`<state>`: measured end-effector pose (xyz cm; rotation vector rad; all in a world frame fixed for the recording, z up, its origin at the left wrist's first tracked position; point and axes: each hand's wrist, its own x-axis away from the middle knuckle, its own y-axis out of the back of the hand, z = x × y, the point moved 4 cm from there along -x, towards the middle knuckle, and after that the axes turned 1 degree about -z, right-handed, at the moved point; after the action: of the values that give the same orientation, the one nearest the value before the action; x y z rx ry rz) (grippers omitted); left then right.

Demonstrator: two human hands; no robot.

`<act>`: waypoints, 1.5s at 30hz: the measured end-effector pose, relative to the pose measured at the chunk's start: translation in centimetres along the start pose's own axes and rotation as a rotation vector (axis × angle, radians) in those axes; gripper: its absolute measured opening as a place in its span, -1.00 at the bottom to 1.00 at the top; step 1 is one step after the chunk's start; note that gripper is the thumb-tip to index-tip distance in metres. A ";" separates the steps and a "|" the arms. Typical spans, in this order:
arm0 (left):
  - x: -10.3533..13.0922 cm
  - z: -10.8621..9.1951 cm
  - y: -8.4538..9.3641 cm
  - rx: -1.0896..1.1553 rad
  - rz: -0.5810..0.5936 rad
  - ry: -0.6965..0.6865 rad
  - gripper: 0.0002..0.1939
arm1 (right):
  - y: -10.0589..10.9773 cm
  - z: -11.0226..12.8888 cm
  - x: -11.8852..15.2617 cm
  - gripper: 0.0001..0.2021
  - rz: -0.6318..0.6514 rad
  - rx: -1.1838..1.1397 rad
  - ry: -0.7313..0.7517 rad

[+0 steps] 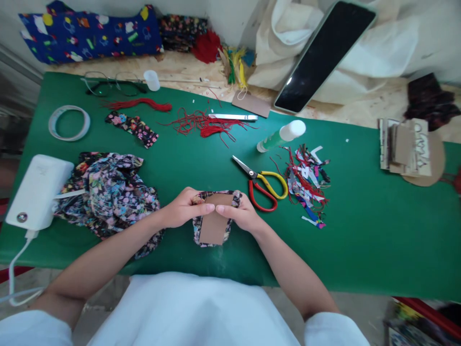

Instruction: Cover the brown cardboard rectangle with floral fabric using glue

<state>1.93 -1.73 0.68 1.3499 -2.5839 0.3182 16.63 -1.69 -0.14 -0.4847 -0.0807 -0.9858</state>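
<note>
Both hands grip one small piece between them: a brown cardboard rectangle (215,228) with floral fabric (196,230) showing around its edges. My left hand (185,207) closes on its upper left side, thumb pressed flat on the cardboard. On the upper right side my right hand (245,212) does the same, and the two thumb tips nearly meet. The fingers behind the piece are hidden. Just to the right of my right hand lie scissors (266,185) with one red and one yellow handle, blades pointing to the upper left.
Crumpled floral fabric (111,192) and a white power bank (39,192) lie left. Beyond are a tape roll (51,124), red threads (187,122) and a glue stick (283,136). Fabric scraps (308,180) sit right of the scissors. A phone (326,55) leans at the back.
</note>
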 end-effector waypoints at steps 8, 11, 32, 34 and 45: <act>-0.1 -0.4 0.7 -0.110 -0.129 -0.026 -0.64 | 0.7 0.1 0.0 -0.67 -0.128 0.104 0.065; -0.1 -0.4 0.8 -0.137 -0.157 -0.022 -0.65 | 0.7 0.1 0.0 -0.66 -0.150 0.124 0.075; -0.8 -0.3 1.3 0.241 -0.307 -0.002 -0.57 | 2.0 -1.0 0.0 -0.60 -0.393 0.014 0.113; -0.6 -0.1 1.4 0.236 -0.304 0.001 -0.56 | 1.9 -0.9 0.0 -0.61 -0.380 0.007 0.106; -0.5 0.1 1.3 0.239 -0.287 0.043 -0.49 | 1.5 -0.7 0.0 -0.57 -0.339 0.002 0.077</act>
<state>1.15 -0.63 0.34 1.7470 -2.3317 0.6124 17.76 -1.34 -1.30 -0.4383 -0.0964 -1.3354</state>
